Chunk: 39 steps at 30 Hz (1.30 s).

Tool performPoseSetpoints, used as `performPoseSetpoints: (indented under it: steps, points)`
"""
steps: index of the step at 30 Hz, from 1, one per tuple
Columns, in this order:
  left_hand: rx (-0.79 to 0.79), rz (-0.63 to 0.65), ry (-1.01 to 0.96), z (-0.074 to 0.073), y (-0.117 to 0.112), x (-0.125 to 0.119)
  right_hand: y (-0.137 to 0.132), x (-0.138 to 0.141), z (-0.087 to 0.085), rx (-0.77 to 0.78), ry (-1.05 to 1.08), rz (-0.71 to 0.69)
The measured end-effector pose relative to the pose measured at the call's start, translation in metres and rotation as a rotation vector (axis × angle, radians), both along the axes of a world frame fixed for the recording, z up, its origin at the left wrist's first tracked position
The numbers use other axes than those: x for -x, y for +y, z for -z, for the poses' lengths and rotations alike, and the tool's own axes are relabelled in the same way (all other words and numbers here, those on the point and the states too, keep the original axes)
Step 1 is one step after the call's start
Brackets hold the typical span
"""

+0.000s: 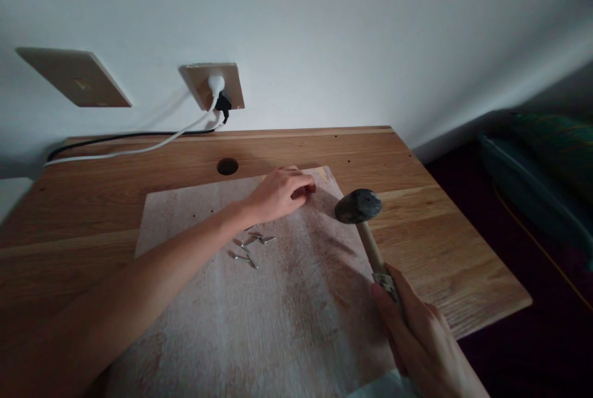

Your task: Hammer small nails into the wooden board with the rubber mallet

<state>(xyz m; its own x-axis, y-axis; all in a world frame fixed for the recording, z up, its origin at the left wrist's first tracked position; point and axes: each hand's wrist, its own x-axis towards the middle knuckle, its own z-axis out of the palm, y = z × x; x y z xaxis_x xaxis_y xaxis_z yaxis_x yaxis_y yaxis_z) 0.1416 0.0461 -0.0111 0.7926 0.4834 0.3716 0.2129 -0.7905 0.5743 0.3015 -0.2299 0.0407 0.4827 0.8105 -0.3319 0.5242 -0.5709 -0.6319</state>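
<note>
My right hand (419,330) is wrapped round the wooden handle of a mallet (359,205) with a dark head, raised over the right edge of a pale wooden board (269,330). Near the board's far edge, my left hand (282,191) has its fingers curled and thumb and forefinger pinched together. Whatever sits between those fingertips is too small or too hidden to make out. Several silver nails or screws (250,243) lie loose on the board, just below my left wrist.
The board rests on a brown wooden tabletop (445,249) with a round hole (227,167). Behind it, a wall socket (234,80) holds a white plug and a black plug, their cables (152,146) running left. Dark cushions (532,188) lie at the right.
</note>
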Motion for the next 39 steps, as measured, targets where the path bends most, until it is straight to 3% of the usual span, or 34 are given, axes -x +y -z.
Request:
performPoseSetpoints:
  steps: [6, 13, 19, 23, 25, 30, 34, 39]
  points:
    - [0.023, 0.007, -0.016, 0.002, 0.003, -0.002, 0.000, -0.001, 0.003, -0.161, -0.046, 0.029]
    - [0.216, -0.037, -0.062, 0.005, 0.003, -0.002, 0.032, -0.008, -0.017, -0.143, 0.086, -0.120]
    - [0.266, -0.023, -0.092, 0.007, 0.003, -0.002, 0.036, -0.010, -0.021, -0.318, 0.012, -0.109]
    - [0.310, -0.037, -0.113, 0.010, 0.005, -0.003, 0.039, -0.011, -0.017, -0.106, 0.083, -0.190]
    - [0.313, -0.041, -0.119, 0.012, 0.005, -0.003, 0.039, -0.011, -0.016, -0.080, 0.097, -0.162]
    - [0.333, -0.003, -0.118, 0.012, 0.005, -0.002, 0.028, -0.008, -0.013, -0.189, 0.063, 0.003]
    - [0.320, 0.038, -0.133, 0.000, 0.010, 0.005, 0.023, -0.011, 0.002, -0.100, 0.080, -0.047]
    - [0.044, 0.032, 0.105, -0.034, 0.019, 0.037, 0.023, -0.012, 0.014, -0.082, 0.007, -0.057]
